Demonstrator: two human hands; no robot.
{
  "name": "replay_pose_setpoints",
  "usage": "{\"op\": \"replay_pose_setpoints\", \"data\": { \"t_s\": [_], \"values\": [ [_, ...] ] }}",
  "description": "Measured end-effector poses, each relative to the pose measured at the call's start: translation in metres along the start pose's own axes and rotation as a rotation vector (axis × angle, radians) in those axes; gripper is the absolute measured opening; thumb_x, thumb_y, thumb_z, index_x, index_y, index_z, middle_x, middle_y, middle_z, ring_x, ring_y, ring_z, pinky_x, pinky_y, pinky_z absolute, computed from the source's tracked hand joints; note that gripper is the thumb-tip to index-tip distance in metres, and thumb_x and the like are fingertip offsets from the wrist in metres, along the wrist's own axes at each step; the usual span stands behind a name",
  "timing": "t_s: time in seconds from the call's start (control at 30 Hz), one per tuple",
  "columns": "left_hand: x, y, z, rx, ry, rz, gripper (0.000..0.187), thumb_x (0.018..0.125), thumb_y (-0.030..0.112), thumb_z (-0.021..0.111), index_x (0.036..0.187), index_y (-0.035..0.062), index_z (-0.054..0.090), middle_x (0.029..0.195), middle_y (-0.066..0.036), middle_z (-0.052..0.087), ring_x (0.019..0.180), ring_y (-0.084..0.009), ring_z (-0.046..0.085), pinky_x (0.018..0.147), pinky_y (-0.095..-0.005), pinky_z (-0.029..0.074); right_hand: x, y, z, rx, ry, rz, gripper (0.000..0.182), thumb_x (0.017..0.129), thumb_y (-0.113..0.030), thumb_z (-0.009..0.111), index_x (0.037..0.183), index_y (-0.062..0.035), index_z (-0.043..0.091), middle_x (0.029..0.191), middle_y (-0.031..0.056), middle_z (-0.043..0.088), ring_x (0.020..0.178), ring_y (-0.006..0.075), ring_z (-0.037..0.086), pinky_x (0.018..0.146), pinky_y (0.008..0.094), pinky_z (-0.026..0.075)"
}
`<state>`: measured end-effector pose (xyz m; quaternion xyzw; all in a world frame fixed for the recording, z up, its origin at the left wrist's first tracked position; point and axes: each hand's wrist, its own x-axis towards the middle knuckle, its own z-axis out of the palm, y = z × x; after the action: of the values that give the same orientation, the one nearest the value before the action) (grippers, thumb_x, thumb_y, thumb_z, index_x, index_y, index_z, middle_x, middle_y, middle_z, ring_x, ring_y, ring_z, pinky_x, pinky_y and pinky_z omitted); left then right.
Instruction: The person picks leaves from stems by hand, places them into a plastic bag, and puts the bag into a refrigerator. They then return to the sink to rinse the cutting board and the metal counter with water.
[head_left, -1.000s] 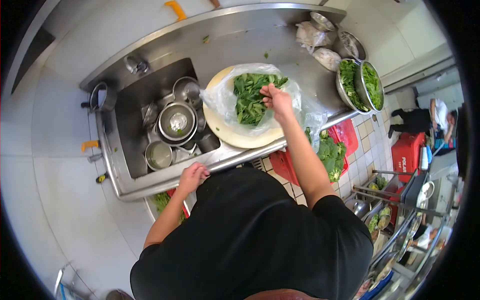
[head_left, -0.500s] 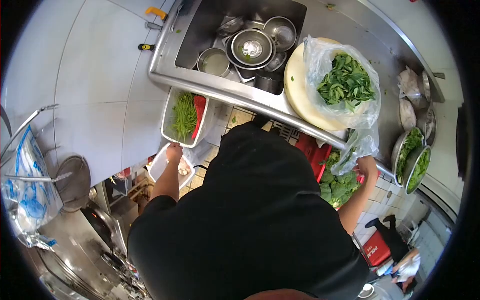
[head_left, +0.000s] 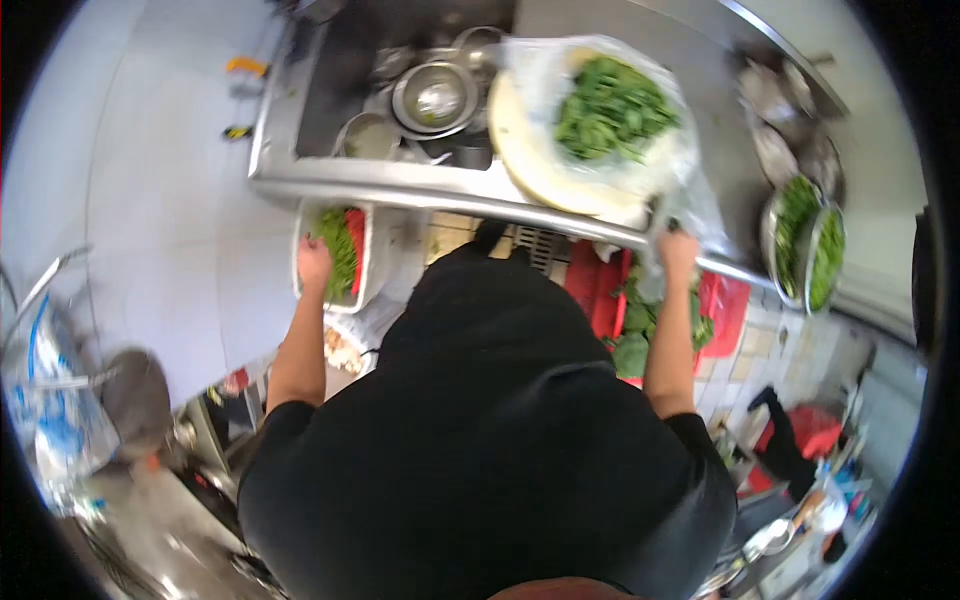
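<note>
My left hand (head_left: 315, 262) is over the left side of a white bin (head_left: 369, 262) of green chilies (head_left: 341, 243) and red chilies (head_left: 356, 235). Its fingers are bunched, and what they hold, if anything, is blurred. At the sink's front edge my right hand (head_left: 678, 250) is closed on the hanging part of a clear plastic bag (head_left: 712, 222). The bag's open part lies on a thick round cutting board (head_left: 512, 140), with green leaves (head_left: 615, 108) in it. Below my right hand, broccoli (head_left: 631, 355) sits in a red crate (head_left: 594, 290).
Metal bowls (head_left: 434, 97) are stacked in the sink basin (head_left: 317, 120). Two tilted bowls of chopped greens (head_left: 824, 258) stand at the counter's right. A white container of pale pieces (head_left: 343, 350) sits under the chili bin. Another person (head_left: 785, 450) is at lower right.
My left hand has moved from the chili bin's near end up to its left side. My right hand has risen to the sink's edge with the bag. The whole view has shifted.
</note>
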<state>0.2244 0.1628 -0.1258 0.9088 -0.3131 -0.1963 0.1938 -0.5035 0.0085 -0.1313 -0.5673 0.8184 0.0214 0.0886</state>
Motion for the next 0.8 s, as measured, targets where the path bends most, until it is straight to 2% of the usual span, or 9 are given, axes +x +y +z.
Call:
{"op": "replay_pose_setpoints", "data": {
  "t_s": [0.03,0.07,0.13,0.2,0.27,0.47,0.53,0.63,0.8],
  "values": [
    [-0.013,0.038,0.003,-0.090,-0.078,0.038,0.048,0.091,0.024,0.057,0.132,0.0003,0.051,0.097,-0.017,0.069,0.083,-0.0270,0.068,0.078,-0.0402,0.053,-0.013,-0.016,-0.022,0.001,0.012,-0.068,0.035,0.081,-0.033,0.059,0.093,-0.0024,0.070,0.090,0.0261,0.068,0.086,0.0457,0.066,0.078,0.0523,0.052],
    [-0.027,0.075,0.011,-0.121,-0.129,0.131,0.049,0.092,0.026,0.061,0.132,0.0007,0.051,0.095,-0.015,0.069,0.080,-0.0244,0.067,0.074,-0.0381,0.053,-0.006,-0.014,-0.005,0.185,0.081,0.088,0.035,0.082,-0.035,0.058,0.095,-0.0048,0.071,0.092,0.0255,0.068,0.089,0.0456,0.065,0.080,0.0519,0.052],
    [-0.050,0.127,0.033,-0.264,-0.335,0.374,0.043,0.093,0.025,0.060,0.130,0.0033,0.054,0.093,-0.013,0.070,0.075,-0.0225,0.067,0.071,-0.0358,0.053,-0.015,-0.030,-0.031,0.258,0.043,0.204,0.036,0.084,-0.036,0.059,0.097,-0.0052,0.071,0.093,0.0259,0.068,0.091,0.0447,0.065,0.082,0.0508,0.052],
    [-0.086,0.191,0.032,-0.057,-0.464,0.647,0.038,0.094,0.024,0.060,0.128,0.0061,0.057,0.096,-0.013,0.070,0.075,-0.0202,0.066,0.071,-0.0345,0.053,-0.021,-0.030,-0.059,0.191,-0.027,0.182,0.035,0.087,-0.035,0.061,0.100,-0.0046,0.072,0.102,0.0247,0.068,0.096,0.0412,0.066,0.084,0.0498,0.052],
    [-0.130,0.251,0.024,-0.077,-0.611,0.725,0.034,0.094,0.022,0.061,0.124,0.0070,0.060,0.098,-0.013,0.070,0.076,-0.0188,0.065,0.072,-0.0329,0.053,-0.032,-0.025,-0.087,0.195,0.005,0.180,0.032,0.086,-0.033,0.060,0.097,-0.0056,0.073,0.099,0.0233,0.069,0.094,0.0404,0.067,0.085,0.0485,0.053],
    [-0.192,0.320,0.038,-0.036,-0.830,0.915,0.031,0.094,0.021,0.061,0.119,0.0040,0.063,0.098,-0.013,0.071,0.083,-0.0197,0.068,0.075,-0.0321,0.054,-0.078,0.038,-0.145,0.117,-0.020,0.144,0.024,0.082,-0.028,0.060,0.089,-0.0105,0.076,0.092,0.0198,0.070,0.087,0.0384,0.068,0.082,0.0459,0.054],
    [-0.209,0.334,0.045,-0.097,-0.884,0.985,0.030,0.094,0.021,0.061,0.118,0.0031,0.064,0.097,-0.013,0.071,0.081,-0.0194,0.068,0.074,-0.0326,0.054,-0.102,0.051,-0.180,0.092,0.047,0.104,0.022,0.080,-0.026,0.061,0.088,-0.0119,0.076,0.089,0.0200,0.069,0.085,0.0382,0.067,0.080,0.0457,0.053],
    [-0.223,0.349,0.065,-0.095,-0.936,1.087,0.030,0.092,0.020,0.062,0.116,0.0025,0.064,0.097,-0.015,0.070,0.078,-0.0223,0.068,0.072,-0.0342,0.054,-0.135,0.065,-0.232,0.187,0.095,0.156,0.021,0.080,-0.024,0.065,0.091,-0.0100,0.075,0.087,0.0184,0.069,0.082,0.0369,0.067,0.077,0.0448,0.053],
    [-0.251,0.395,0.074,-0.171,-0.934,1.326,0.025,0.092,0.018,0.061,0.111,0.0024,0.065,0.100,-0.014,0.069,0.080,-0.0269,0.067,0.074,-0.0346,0.053,-0.154,0.069,-0.291,0.228,0.152,-0.006,0.016,0.080,-0.017,0.065,0.089,-0.0059,0.074,0.086,0.0176,0.069,0.081,0.0359,0.066,0.076,0.0437,0.052]
  ]
}}
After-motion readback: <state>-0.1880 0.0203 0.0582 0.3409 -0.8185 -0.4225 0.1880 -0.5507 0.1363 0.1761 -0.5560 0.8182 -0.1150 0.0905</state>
